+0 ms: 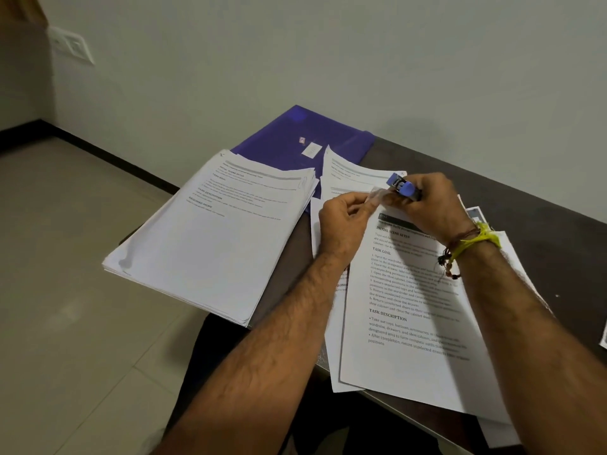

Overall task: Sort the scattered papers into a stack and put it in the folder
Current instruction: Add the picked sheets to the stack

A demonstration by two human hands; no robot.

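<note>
A thick stack of printed papers (210, 238) lies at the left corner of the dark table (542, 231), overhanging its edge. Behind it lies a purple folder (289, 139), closed and flat. Loose printed sheets (404, 323) are spread in front of me, one more sheet (348, 174) beyond my hands. My right hand (427, 205) grips a small blue stapler (402, 187) above the loose sheets. My left hand (341, 218) pinches a small clear, crumpled bit of plastic (374, 195) right at the stapler's mouth.
A white wall runs behind the table. A tiled floor lies to the left, with a switch plate (70, 44) on the wall. Photo prints (476, 213) peek out at the right, and another sheet's corner (603, 336) at the far right edge.
</note>
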